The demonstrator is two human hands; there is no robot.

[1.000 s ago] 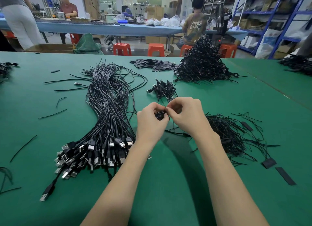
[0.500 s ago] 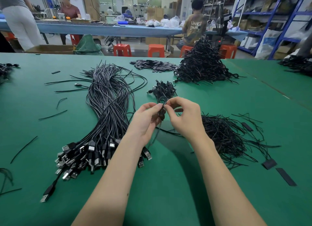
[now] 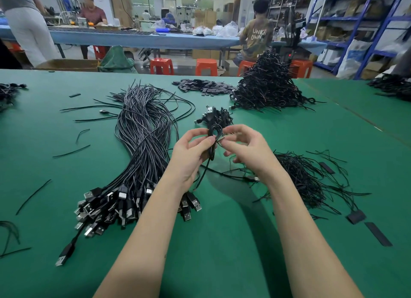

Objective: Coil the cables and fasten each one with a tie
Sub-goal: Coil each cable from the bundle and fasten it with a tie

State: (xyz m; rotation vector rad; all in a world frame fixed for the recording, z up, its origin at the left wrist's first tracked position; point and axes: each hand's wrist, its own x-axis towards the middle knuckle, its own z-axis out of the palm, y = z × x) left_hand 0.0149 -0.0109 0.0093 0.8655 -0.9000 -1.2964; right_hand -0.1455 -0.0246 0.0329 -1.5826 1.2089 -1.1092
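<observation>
Cable [image 3: 212, 142], a thin black one, is held up over the middle of the green bench [image 3: 222, 253], folded into a small loop at the top with its tail hanging down to the cloth. The left hand [image 3: 189, 157] curls round the folded strands below the loop, thumb pressed across them. The right hand [image 3: 246, 148] pinches something fine at the loop's right edge, probably a tie, though it is too thin to be sure.

The loop looks springy and is not yet bound, so a slackened left thumb would likely let it open. The hanging tail runs near the heap of loose ties [image 3: 311, 182] at the right and could snag there. A pinch that slips would drop the tie among the bundle of uncoiled cables [image 3: 142, 146] at the left.
</observation>
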